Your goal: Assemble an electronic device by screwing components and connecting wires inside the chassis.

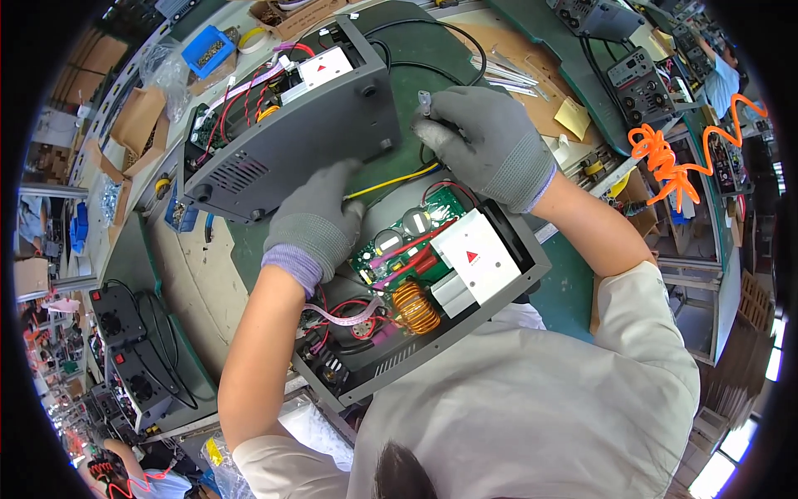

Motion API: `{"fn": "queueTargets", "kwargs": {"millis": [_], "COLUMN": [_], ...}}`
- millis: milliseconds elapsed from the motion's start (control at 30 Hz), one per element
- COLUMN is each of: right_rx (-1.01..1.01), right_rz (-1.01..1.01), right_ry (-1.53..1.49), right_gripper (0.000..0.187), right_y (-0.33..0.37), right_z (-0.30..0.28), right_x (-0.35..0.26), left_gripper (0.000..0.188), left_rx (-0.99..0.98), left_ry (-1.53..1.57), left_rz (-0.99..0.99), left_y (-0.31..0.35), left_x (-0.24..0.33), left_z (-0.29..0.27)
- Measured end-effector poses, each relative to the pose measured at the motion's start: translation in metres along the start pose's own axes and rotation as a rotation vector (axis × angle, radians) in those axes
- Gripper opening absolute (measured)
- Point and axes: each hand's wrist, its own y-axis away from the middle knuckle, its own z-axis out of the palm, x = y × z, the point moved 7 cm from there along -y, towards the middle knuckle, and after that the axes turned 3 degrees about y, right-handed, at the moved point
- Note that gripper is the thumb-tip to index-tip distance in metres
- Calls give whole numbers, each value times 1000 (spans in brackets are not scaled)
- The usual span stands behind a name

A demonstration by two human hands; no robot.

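Note:
My left hand (320,218), in a grey glove, is above the open case nearest me. A straight yellow wire (391,182) runs into its fingers, which are partly blurred; its far end is blue and reaches toward my right hand (486,141). That gloved hand pinches a small clear-sleeved terminal (425,103) between thumb and fingertips. Below both hands lies the open grey case (391,378), holding a green circuit board (445,204), a copper coil (416,307), a white panel with a red triangle (476,256) and red wires.
A second open grey case (307,141) rests on its side just beyond my left hand. Black cable (465,37) loops over the green mat. At the far left are a blue bin of small parts (208,51) and cardboard boxes (137,125). A coiled orange hose (661,162) hangs at right.

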Motion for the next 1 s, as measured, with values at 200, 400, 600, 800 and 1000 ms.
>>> {"fn": "queueTargets", "kwargs": {"millis": [200,400,600,800,1000], "right_rx": [-8,26,99,-51,-209], "right_rz": [23,11,-47,-356,-377], "right_ry": [24,20,-60,-137,-151], "right_gripper": [23,23,18,15,18], "right_y": [0,1,2,11,18], "right_z": [0,1,-3,-1,1], "right_x": [0,2,-7,-29,-39], "left_gripper": [35,28,31,38,43], "left_rx": [-246,-92,-140,-191,-255], "left_ry": [-10,69,644,1055,1089], "left_rz": [-106,-151,-307,-266,-230], "left_y": [-1,35,41,27,29], "left_x": [1,25,26,48,44], "left_z": [1,-24,-24,-16,-8]}}
